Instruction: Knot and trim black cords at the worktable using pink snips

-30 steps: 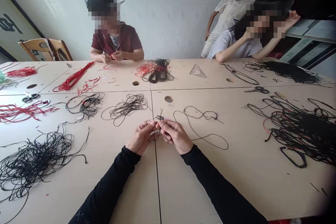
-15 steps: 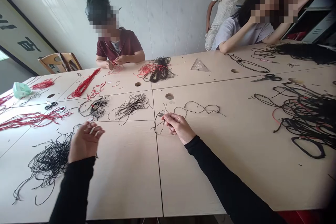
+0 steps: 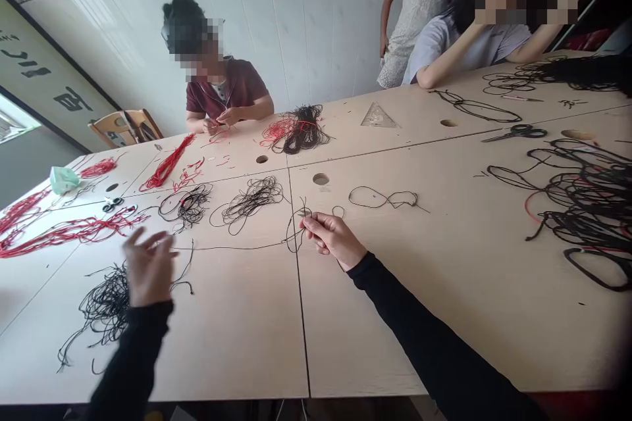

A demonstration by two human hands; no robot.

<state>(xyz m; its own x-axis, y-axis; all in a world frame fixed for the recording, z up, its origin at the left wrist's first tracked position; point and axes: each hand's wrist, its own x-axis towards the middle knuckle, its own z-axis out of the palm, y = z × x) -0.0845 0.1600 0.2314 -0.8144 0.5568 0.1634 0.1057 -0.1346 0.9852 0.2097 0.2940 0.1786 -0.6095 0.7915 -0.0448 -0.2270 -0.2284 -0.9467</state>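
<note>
My right hand (image 3: 332,238) rests near the table's middle seam, its fingers pinched on a thin black cord (image 3: 295,231) that is looped at the fingertips. From there the cord runs in a straight line leftward across the table to my left hand (image 3: 146,268). That hand hovers above a tangled pile of black cords (image 3: 106,306). It is smeared by motion and its fingers look spread, so its grip on the cord's end does not show. Beyond my right hand a loose black cord loop (image 3: 382,198) lies flat.
Black cord bundles (image 3: 249,199) and red cord bundles (image 3: 64,231) cover the light wooden table (image 3: 395,316). Scissors (image 3: 518,133) lie far right beside a big black tangle (image 3: 587,210). A person in maroon (image 3: 224,95) works opposite; two other people are at the far right.
My hands have separated: the left swung out to the left over the black pile and drew the cord into a straight line. The right stayed pinched in place. The camera turned left.
</note>
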